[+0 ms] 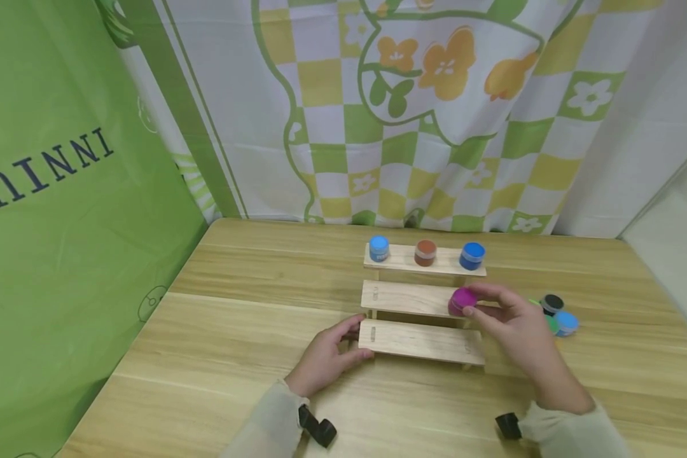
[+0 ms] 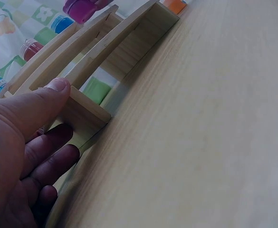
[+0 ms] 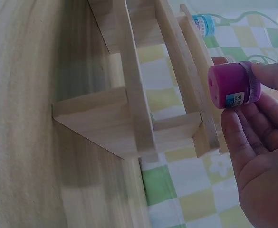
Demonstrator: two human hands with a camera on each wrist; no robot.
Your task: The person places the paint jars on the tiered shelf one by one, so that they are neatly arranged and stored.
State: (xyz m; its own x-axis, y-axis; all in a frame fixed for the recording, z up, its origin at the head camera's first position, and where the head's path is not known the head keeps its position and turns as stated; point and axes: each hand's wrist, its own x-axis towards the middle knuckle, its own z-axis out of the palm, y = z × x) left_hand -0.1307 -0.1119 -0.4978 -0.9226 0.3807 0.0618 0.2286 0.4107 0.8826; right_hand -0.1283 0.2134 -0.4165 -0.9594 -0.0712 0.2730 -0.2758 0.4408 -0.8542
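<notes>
A three-tier wooden display rack (image 1: 421, 340) stands on the table. At its left end my left hand (image 1: 327, 356) holds the lowest tier; in the left wrist view the thumb (image 2: 58, 85) lies on the board's corner and the other fingers curl beside the side panel. My right hand (image 1: 515, 327) pinches a small purple paint pot (image 3: 229, 85) between thumb and fingers, over the right end of the middle tier. On the top tier sit a light blue pot (image 1: 379, 249), a brown pot (image 1: 425, 253) and a darker blue pot (image 1: 472, 256).
Right of the rack, partly behind my right hand, several more pots are grouped on the table (image 1: 206, 356), among them a black-lidded pot (image 1: 552, 303) and a light blue-lidded pot (image 1: 567, 323). A patterned curtain (image 1: 332, 127) hangs behind the table, a green cloth (image 1: 80, 254) at left.
</notes>
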